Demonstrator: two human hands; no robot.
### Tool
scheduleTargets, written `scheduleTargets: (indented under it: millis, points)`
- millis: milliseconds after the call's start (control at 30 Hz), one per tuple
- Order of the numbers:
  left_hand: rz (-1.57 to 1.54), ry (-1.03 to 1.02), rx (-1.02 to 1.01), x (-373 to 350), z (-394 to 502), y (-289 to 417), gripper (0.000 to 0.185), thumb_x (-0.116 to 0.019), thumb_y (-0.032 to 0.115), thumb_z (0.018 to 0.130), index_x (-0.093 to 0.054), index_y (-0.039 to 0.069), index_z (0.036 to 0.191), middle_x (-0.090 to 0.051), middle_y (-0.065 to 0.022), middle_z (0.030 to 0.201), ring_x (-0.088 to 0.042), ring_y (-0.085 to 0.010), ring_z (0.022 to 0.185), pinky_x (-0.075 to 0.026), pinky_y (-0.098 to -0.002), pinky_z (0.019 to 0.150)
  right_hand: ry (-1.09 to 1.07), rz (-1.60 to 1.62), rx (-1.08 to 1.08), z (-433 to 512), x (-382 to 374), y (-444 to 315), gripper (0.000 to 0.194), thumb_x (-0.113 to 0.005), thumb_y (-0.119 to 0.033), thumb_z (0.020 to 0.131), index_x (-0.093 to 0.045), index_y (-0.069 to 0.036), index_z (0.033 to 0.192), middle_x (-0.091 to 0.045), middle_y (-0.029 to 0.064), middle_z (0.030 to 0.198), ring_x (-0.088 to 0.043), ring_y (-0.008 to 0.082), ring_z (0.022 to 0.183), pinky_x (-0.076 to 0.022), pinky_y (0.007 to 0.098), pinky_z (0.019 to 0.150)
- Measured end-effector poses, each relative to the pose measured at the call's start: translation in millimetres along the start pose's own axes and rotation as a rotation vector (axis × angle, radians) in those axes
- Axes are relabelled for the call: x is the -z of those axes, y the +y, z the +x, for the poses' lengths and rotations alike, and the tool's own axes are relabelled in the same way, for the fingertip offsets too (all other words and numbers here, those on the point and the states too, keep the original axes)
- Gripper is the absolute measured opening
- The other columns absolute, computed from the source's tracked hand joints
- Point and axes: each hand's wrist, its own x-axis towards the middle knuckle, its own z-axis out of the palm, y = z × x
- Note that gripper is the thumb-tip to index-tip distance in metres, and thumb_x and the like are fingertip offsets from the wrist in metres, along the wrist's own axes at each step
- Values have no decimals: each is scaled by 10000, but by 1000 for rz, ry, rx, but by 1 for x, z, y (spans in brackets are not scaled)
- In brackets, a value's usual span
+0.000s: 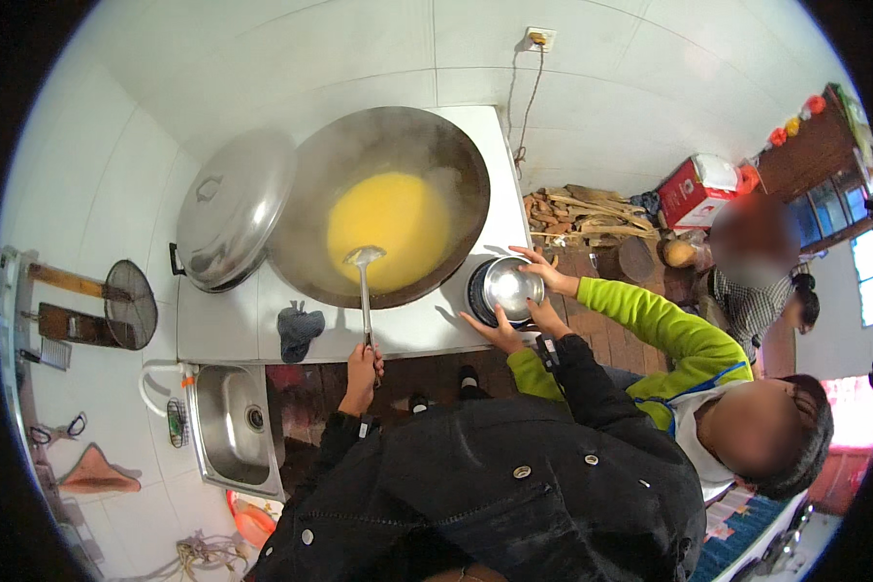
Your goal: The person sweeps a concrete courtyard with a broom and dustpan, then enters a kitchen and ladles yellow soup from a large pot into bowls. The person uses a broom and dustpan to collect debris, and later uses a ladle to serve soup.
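My left hand [361, 371] grips the handle of a metal ladle [366, 305]. The ladle's head is over the yellow liquid [400, 225] in a large, wide wok [473, 182], and steam hangs above it. At the wok's right, my right hand [547, 317] holds the rim of a shiny metal bowl [508, 282]. A dark blue vessel [476, 295] shows just under and beside that bowl. Another person's hands, in green sleeves, are also at the bowl: one hand [549, 270] at its far right, the other [504, 333] at its near side.
A domed metal lid [236, 218] leans against the wok's left side. A dark cloth [300, 332] lies on the white stove top [378, 338]. A steel sink [229, 407] sits at near left. The person in green [669, 349] stands close at right; firewood [582, 211] is stacked beyond.
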Motion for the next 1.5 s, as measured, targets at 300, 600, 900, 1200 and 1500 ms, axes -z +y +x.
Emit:
scheduleTargets:
  millis: [300,600,900,1200,1500]
  points:
    - [-34,55,19,-11,6,0,223,-361,154,991,-504,0,1065,-472,-12,756,-450,-78,603,-403,-231,505,124,-429,25,14,-25,-12,503,-480,-336,912,-400,-45,1314,-529,257,1178,-602,387,943,-507,439,778]
    - [-28,76,29,-14,14,3,216,-361,151,991,-502,-2,1049,-481,-17,763,-447,-82,594,-407,-238,503,91,5,165,1,8,-64,376,-457,-170,919,-428,52,1221,-561,295,1018,-658,365,800,-568,408,538]
    - [-32,87,43,-16,19,3,213,-365,139,984,-502,-10,1052,-484,-21,760,-445,-89,581,-397,-243,496,19,484,76,88,71,-53,351,-410,-140,916,-424,113,1158,-627,218,888,-669,303,664,-587,389,530]
    - [12,82,9,-27,12,9,228,-384,178,990,-486,-10,1070,-465,-17,770,-449,-91,585,-407,-245,498,67,289,79,157,25,-48,535,-486,-235,925,-271,143,1236,-588,289,917,-668,355,667,-597,429,545]
    - [32,65,2,-31,17,10,206,-363,148,991,-492,-5,1042,-475,-19,765,-431,-83,573,-394,-244,486,136,-558,365,51,15,-45,477,-598,-456,841,-520,-1,960,-625,252,890,-609,430,837,-484,486,729]
